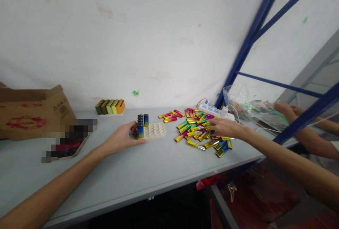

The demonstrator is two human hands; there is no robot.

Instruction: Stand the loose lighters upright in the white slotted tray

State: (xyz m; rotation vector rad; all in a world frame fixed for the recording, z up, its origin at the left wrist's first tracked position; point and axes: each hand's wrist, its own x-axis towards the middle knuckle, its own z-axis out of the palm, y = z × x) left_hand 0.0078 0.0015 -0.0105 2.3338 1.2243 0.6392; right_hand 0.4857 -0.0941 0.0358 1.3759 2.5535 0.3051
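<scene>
My left hand [125, 136] is at the left end of a white tray [158, 130] with round sockets, thumb and fingers apart around a row of upright blue-and-gold cases [140, 127]. One more blue case [146, 120] stands in the tray beside that row. Over on the right, my right hand [222, 127] reaches over a loose pile of shiny cases [194, 130] in gold, green, pink and blue. Its fingertips are among the pieces, and whether they grip one is hidden.
A filled tray of coloured cases [111, 107] stands by the wall. At left are a cardboard box [34, 116] and a partly pixelated flat object [71, 144]. Behind the pile lies a white power strip [215, 111]. Another person's arms [299, 126] are beyond the blue frame [245, 50].
</scene>
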